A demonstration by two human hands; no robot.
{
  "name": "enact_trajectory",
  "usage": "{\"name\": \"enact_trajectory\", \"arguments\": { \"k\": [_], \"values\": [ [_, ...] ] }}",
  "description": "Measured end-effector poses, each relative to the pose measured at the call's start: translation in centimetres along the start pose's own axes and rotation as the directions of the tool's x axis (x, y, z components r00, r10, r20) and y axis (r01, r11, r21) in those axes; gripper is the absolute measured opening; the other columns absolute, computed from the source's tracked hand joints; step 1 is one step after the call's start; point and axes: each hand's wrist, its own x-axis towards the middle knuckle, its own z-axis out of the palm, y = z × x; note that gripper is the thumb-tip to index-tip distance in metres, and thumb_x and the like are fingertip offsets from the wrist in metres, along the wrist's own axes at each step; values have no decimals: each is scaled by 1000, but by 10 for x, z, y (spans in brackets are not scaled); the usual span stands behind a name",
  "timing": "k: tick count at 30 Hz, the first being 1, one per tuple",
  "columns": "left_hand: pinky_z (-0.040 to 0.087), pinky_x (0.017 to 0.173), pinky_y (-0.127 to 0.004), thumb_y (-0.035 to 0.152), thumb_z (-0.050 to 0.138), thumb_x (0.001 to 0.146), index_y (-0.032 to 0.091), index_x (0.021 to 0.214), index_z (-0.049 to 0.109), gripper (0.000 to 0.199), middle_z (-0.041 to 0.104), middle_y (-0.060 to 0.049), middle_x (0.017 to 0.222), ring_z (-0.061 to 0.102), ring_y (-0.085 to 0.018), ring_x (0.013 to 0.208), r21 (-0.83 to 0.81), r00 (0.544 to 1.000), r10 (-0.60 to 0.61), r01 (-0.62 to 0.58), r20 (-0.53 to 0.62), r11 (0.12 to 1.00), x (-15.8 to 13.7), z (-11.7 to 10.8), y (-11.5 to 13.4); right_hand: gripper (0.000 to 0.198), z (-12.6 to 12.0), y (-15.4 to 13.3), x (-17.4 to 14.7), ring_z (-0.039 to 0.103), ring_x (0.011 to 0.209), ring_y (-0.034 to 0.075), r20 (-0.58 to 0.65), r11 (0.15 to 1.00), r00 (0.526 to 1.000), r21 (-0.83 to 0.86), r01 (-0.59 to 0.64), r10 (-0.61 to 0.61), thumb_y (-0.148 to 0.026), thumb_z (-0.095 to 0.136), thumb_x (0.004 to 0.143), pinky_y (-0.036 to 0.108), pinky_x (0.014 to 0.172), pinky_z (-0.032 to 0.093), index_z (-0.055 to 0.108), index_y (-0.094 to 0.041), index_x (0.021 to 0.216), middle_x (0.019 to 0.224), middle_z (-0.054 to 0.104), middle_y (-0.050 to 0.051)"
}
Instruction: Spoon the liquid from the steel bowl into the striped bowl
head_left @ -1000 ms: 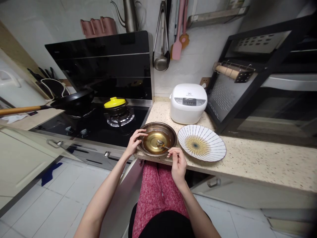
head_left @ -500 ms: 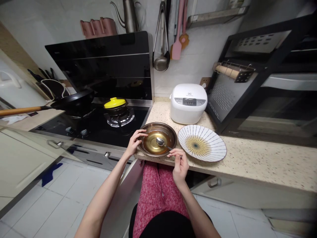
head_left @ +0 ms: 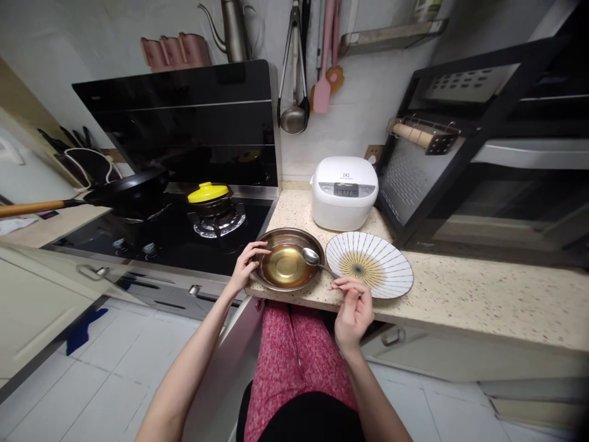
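A metal bowl sits at the counter's front edge, with what looks like clear golden-brown liquid in it. My left hand grips its left rim, fingers over the edge. In my right hand is a metal spoon, pinched by its handle. The spoon's head is raised over the right side of the bowl; whether anything lies in it I cannot tell. Just to the right of the bowl stands a white striped plate with a yellowish centre, behind my right hand.
Behind the plate is a white rice cooker. To the left, the gas stove carries a small pot with a yellow lid and a black wok. A black rack stands at the right. An open cabinet door is below the bowl.
My right hand has moved right, drawing the spoon from the bowl's middle to above its right rim. My left hand stays on the rim. The view has shifted slightly.
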Motion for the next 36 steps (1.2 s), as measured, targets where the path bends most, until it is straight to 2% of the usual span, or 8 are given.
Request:
{"name": "enact_trajectory", "arguments": {
  "k": [5, 10, 19, 24, 28, 32, 36],
  "values": [
    [38, 118, -55, 25, 53, 82, 20, 109, 78, 38, 65, -11, 136, 56, -35, 131, 8, 1000, -4, 4, 2, 1000, 0, 0, -2, 22, -10, -5, 13, 64, 78, 17, -90, 999, 995, -27, 43, -45, -31, 47, 106, 36, 70, 58, 59, -21, 90, 92, 63, 5],
    [38, 118, -55, 26, 54, 82, 20, 109, 79, 37, 65, -11, 136, 56, -35, 131, -7, 1000, 6, -6, 1, 1000, 1, -1, -2, 20, -17, -5, 23, 65, 80, 17, -119, 978, 978, -143, 151, -168, -27, 48, 106, 34, 71, 56, 60, -21, 91, 88, 64, 4],
    [39, 118, -55, 27, 53, 82, 20, 110, 78, 38, 65, -11, 136, 56, -34, 130, 13, 1000, -1, 1, 4, 1000, 0, 0, -1, 11, -25, 9, 25, 62, 82, 18, -19, 937, 966, -248, 247, -260, -24, 53, 103, 34, 71, 53, 61, -22, 96, 87, 62, 3],
    [38, 118, -55, 26, 53, 82, 20, 109, 78, 38, 65, -12, 135, 56, -35, 130, 2, 1000, 4, -4, -2, 1000, 0, 0, -1, 14, -28, 14, 27, 63, 83, 18, 88, 850, 908, -324, 415, -409, -20, 49, 104, 34, 74, 52, 63, -23, 101, 88, 64, 3],
    [39, 117, -55, 26, 53, 82, 20, 109, 78, 38, 65, -11, 135, 56, -35, 130, 6, 1000, -5, 5, 2, 1000, 0, 0, -1, 19, -30, 16, 29, 65, 84, 19, 154, 785, 866, -368, 497, -476, -15, 47, 103, 35, 73, 52, 63, -23, 107, 91, 66, 5],
    [39, 117, -55, 25, 53, 81, 20, 109, 79, 38, 65, -12, 134, 56, -35, 130, -3, 1000, 2, -2, -6, 1000, 0, 0, -1, 21, -31, 18, 30, 67, 83, 20, 171, 755, 852, -400, 520, -495, -14, 46, 102, 37, 73, 53, 64, -24, 108, 91, 68, 4],
    [39, 117, -55, 24, 53, 81, 20, 109, 78, 38, 65, -11, 135, 56, -35, 130, -1, 1000, -4, 4, -1, 1000, 0, 1, 0, 18, -30, 17, 29, 67, 83, 20, 154, 777, 864, -382, 500, -480, -17, 47, 103, 37, 73, 53, 64, -24, 106, 90, 68, 4]
  ]
}}
